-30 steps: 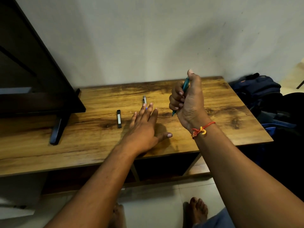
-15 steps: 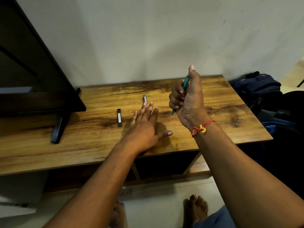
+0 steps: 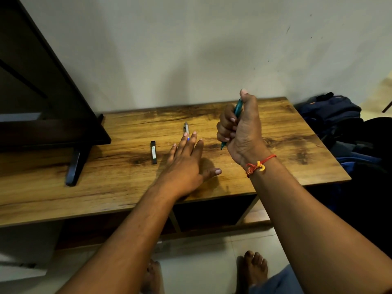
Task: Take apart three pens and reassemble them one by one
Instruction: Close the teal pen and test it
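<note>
Legible text: none.
Black block [image 3: 153, 152] on desk [image 3: 275, 166]: pale label strip on top face; print too small to read.
Teal pen [image 3: 238, 109]: no barrel markings can be made out.

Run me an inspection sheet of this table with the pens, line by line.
Surface: wooden table, bare grain, against a pale wall.
Job's things: teal pen held upright; silver pen lying at the left fingertips, contact unclear.
Clutter: black bar with a label, lying left of the hands; purpose unclear.
Grippers: left hand flat, fingers straight; right hand grips the teal pen, thumb at its top.
Cables: nothing seen.
Surroundings: dark screen on a stand, left; blue backpack beside the table, right.
</note>
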